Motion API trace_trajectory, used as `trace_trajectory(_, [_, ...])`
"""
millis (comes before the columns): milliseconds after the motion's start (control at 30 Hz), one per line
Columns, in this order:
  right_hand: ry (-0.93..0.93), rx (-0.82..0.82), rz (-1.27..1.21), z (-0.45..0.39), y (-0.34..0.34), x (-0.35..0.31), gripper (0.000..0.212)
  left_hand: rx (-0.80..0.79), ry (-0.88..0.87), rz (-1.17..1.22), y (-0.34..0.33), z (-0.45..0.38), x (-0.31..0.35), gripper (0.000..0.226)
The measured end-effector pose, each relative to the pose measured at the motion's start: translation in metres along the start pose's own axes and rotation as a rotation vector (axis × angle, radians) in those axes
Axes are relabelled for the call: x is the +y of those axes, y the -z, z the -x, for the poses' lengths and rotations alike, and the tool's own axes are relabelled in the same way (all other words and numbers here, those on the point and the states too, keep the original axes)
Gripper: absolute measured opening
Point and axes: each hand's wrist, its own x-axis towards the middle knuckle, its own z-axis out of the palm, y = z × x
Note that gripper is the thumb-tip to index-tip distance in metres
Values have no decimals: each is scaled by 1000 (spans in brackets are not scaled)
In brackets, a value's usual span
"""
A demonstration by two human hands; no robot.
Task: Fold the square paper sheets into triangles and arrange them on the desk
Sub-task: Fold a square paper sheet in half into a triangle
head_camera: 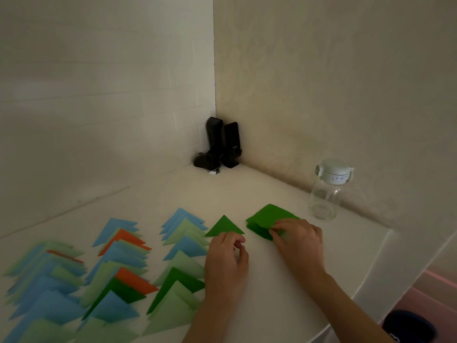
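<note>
A dark green folded triangle [223, 227] lies on the white desk [259, 194], apex pointing away. My left hand [226, 258] is just below it, fingertips curled at its lower right corner. To the right sits a small stack of dark green square sheets [268, 217]. My right hand [299, 240] rests on the stack's near corner and pinches a sheet there. Three columns of folded triangles [116, 276] in blue, pale green, dark green and orange cover the desk's left part, overlapping like scales.
A clear water bottle with a pale lid [327, 190] stands by the right wall. Two black speakers with a cable [220, 147] fill the far corner. The desk's curved front edge [385, 268] runs down the right, with a dark object [408, 325] below.
</note>
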Motion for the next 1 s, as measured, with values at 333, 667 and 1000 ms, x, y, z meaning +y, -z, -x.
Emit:
trace_trajectory(333, [175,-11,-19,48,10,8,7,-183,-288,-41,0,7,8,36])
trace_trajectory(667, [72,-90,-255,52,-12,14,29,-153,-173,-137,-3,9,-3,22])
trace_trajectory(1000, [32,-59,-350,51,-9,13,37,-184,9,-68,-4,4,3,19])
